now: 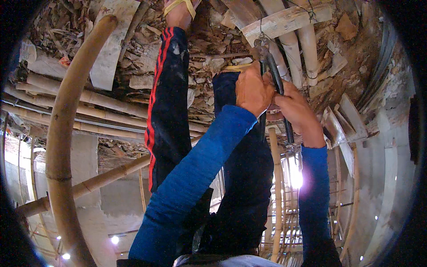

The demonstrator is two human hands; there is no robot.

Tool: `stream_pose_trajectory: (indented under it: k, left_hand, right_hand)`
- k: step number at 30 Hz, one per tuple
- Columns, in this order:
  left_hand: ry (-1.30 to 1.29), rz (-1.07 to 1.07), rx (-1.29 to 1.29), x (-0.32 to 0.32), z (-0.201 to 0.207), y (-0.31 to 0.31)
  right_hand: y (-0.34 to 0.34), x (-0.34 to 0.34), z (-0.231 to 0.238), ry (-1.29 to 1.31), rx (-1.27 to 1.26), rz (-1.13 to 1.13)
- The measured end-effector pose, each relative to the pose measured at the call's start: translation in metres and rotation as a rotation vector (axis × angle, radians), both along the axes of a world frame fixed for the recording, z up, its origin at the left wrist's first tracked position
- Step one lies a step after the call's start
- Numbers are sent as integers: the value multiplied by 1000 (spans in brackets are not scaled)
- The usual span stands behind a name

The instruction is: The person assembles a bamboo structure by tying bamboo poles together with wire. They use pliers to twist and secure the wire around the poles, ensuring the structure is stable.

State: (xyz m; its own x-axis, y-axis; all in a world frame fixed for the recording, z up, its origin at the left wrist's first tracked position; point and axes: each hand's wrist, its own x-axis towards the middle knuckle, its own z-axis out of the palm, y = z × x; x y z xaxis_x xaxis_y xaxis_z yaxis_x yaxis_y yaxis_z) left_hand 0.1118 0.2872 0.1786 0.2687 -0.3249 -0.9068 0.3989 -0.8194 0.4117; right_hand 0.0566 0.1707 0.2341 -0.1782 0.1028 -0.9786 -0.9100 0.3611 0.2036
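Observation:
Long-handled dark metal pincers [275,73] stand with their head up at a wire tie [262,34], which hangs at the edge of a wooden board [287,20]. My left hand [254,91] is closed around the left handle just below the head. Across from it, my right hand [299,110] closes its fingers about the right handle lower down. The two hands nearly meet between the handles. Whether the jaws bite on the wire is too small to tell. Several bamboo poles [291,49] run under the board, and a second wire [311,14] loops over its right part.
A thick bamboo pole [62,129] rises at the left, crossed by a slanting one [102,175]. More bamboo poles [111,115] lie behind my legs [171,98]. Broken rubble [204,40] covers the far ground. Boards [342,120] lean at the right near dark bundled rods [378,66].

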Motion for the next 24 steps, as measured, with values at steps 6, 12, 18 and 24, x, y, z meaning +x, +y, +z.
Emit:
stream_pose_trajectory:
  k: [6,12,18,24]
  left_hand:
    - [-6,66,1,-9,14,4]
    - [57,119,-123,-32,-7,-2]
    - [26,297,-172,-45,-20,-6]
    - [15,291,-156,-37,-28,-11]
  right_hand:
    - [-10,-1,5,-115,26,262]
    - [-22,5,10,-269,-114,631]
    - [-20,1,0,-380,-219,812]
    - [-20,0,-9,-343,-243,810]
